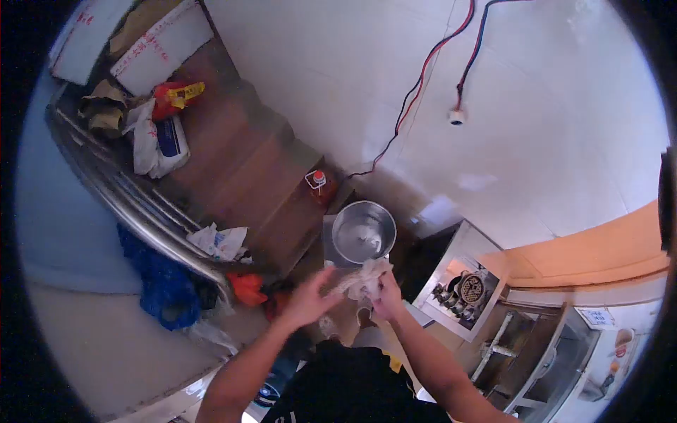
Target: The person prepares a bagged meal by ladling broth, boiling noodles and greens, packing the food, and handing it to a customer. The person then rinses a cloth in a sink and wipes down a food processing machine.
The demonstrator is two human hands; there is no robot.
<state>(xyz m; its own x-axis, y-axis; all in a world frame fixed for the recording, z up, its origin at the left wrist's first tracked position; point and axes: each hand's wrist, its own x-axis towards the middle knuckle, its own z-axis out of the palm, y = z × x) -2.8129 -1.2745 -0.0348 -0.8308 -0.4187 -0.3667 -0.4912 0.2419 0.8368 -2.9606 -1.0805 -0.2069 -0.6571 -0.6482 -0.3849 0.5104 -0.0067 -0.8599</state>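
A pale, crumpled cloth-like item (362,277) hangs between my hands, just in front of a round metal pot (364,233). My right hand (387,296) is closed round its right end. On the other side, my left hand (315,301) has its fingers spread, with the fingertips close to the item's left end; whether they touch it is unclear. The pot stands on a light square surface (329,243) and has something shiny, perhaps water, at its bottom.
Brown stairs (233,155) with a metal handrail (141,215) rise at the left, holding bags and a red-capped bottle (319,179). Blue (166,296) and red bags (247,287) lie beside the rail. A metal-framed unit (462,282) and a cabinet (546,359) are at the right.
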